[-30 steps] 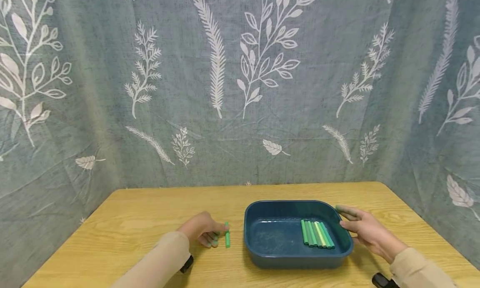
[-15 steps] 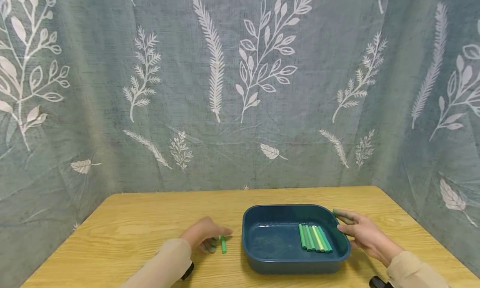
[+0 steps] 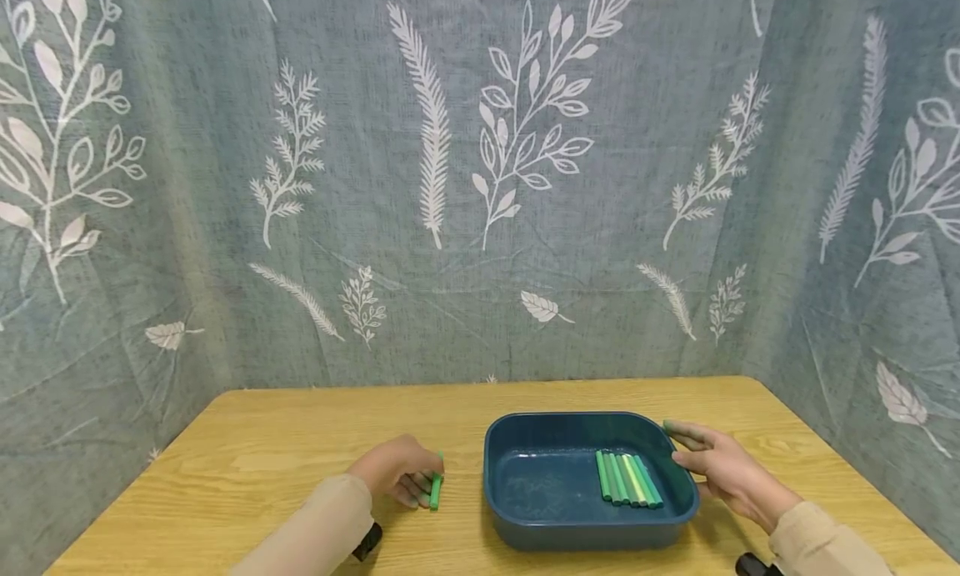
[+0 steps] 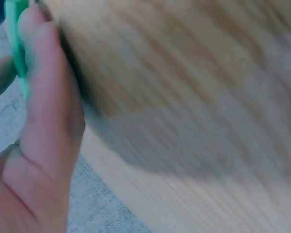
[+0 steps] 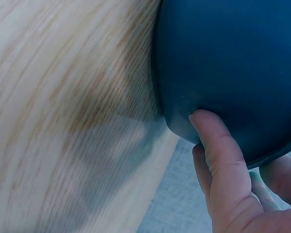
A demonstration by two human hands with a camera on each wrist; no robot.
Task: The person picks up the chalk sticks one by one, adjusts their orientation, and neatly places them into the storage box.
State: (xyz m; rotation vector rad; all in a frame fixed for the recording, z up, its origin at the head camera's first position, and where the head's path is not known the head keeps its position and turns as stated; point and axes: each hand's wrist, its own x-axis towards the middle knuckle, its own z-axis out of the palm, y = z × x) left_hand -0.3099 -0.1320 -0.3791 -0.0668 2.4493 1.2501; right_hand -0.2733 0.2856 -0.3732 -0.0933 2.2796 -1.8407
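My left hand [image 3: 401,469] pinches a green chalk stick [image 3: 435,493] just above or at the table, left of the basin. In the left wrist view, the chalk stick [image 4: 15,41] stands between the thumb and the fingers, partly cut off by the frame's edge. A dark blue rectangular basin [image 3: 540,536] sits to the right. Several green chalk sticks and a yellowish one [image 3: 633,480] lie side by side in its right half. My right hand [image 3: 731,472] rests against the basin's right side, fingers fairly straight; the right wrist view shows a fingertip touching the outer wall [image 5: 223,73].
The wooden table [image 3: 300,426] has rounded far corners. A grey-blue curtain [image 3: 450,309] with white leaf prints hangs behind it and at both sides. Small black devices [image 3: 367,543] show under both wrists.
The left hand's fingers have closed round the chalk stick and drawn it slightly left. The right hand stays at the basin. The head view has tilted slightly.
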